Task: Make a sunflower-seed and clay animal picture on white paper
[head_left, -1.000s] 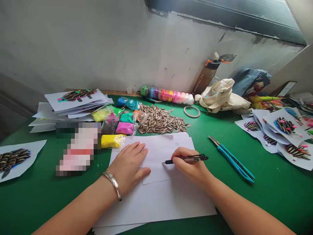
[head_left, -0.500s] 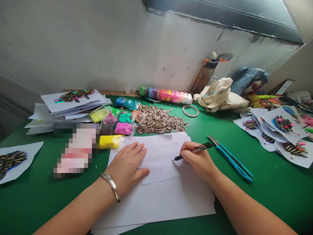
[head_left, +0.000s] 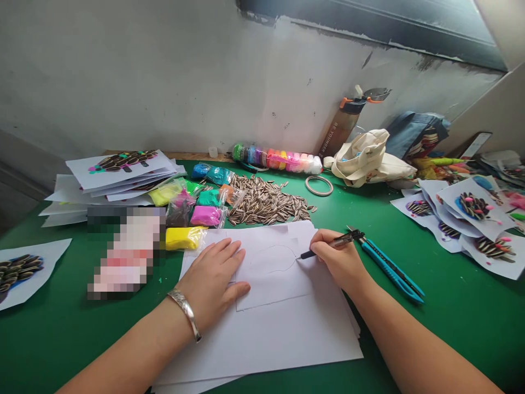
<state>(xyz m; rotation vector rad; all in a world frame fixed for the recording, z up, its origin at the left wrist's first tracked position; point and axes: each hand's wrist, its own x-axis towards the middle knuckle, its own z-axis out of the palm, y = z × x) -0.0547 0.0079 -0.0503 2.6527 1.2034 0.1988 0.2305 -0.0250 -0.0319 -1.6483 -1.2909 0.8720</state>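
My right hand (head_left: pixel 338 257) grips a black pen (head_left: pixel 314 253), its tip touching a small white sheet (head_left: pixel 262 290). A thin curved outline, rounded at its right end, shows on that sheet. My left hand (head_left: pixel 219 273) lies flat with fingers stretched, over the left edge of the small sheet and the larger white paper (head_left: pixel 262 347) beneath it. Just right of my right hand lies a blue utility knife (head_left: pixel 391 268). Beyond the paper is a heap of striped sunflower seeds (head_left: pixel 266 200).
Packets of coloured clay (head_left: pixel 186 238) lie left of the seeds. A tape roll (head_left: pixel 319 186), a bottle (head_left: pixel 342 128) and a cream cloth bag (head_left: pixel 361 161) stand toward the wall. Seed pictures on paper (head_left: pixel 118 167) are stacked at left; more cards (head_left: pixel 471 210) lie at right.
The pen tip has moved right and slightly up, and the drawn line now curves round to join the upper and lower strokes. My left hand stays in place.
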